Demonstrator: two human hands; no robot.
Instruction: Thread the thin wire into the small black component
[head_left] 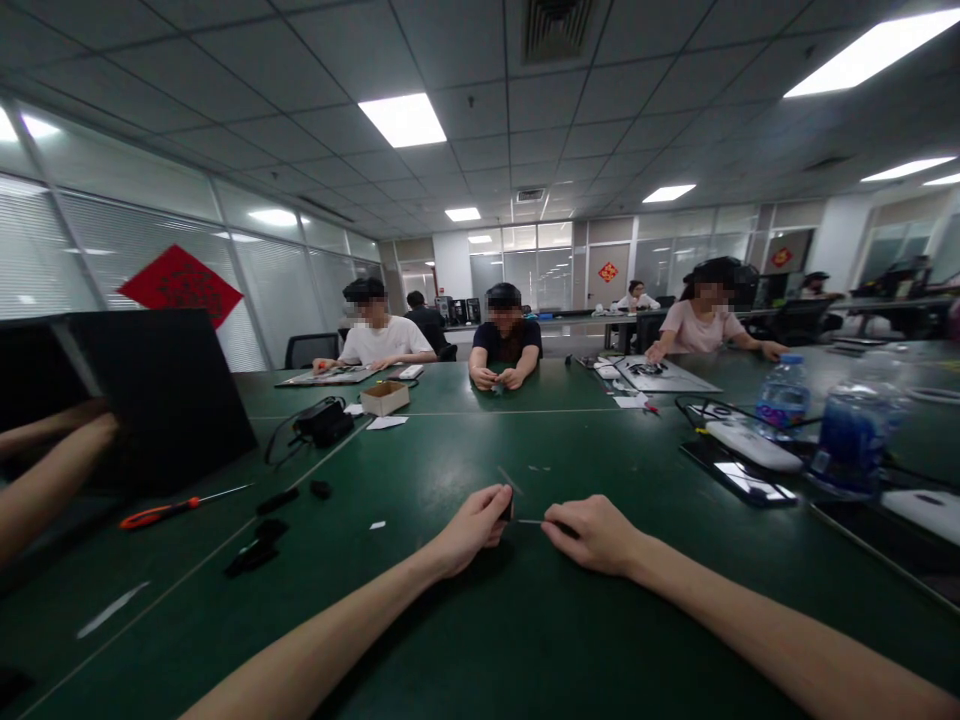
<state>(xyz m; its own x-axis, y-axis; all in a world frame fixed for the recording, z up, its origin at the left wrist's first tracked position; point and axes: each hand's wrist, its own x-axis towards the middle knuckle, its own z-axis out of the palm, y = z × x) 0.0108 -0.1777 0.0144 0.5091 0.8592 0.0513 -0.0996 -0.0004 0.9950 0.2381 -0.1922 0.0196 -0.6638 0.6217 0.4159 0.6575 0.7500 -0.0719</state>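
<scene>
Small black piece [508,508]: pinched in the left hand [471,530], right of a red-handled screwdriver [176,511]
Thin metal pin [531,521]: gripped in the right hand [592,535], tip just beside the piece
Handling: both look light and stiff, best held by their edges

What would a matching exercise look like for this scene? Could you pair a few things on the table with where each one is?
Things:
1. Screwdriver
2. Water bottle
3. Small black piece
4. Thin metal piece

Places:
A. Standing upright, right of the hands
B. In the left hand
C. Lying on the table, left of the hands
D. In the right hand

Pairs: 1C, 2A, 3B, 4D
</scene>
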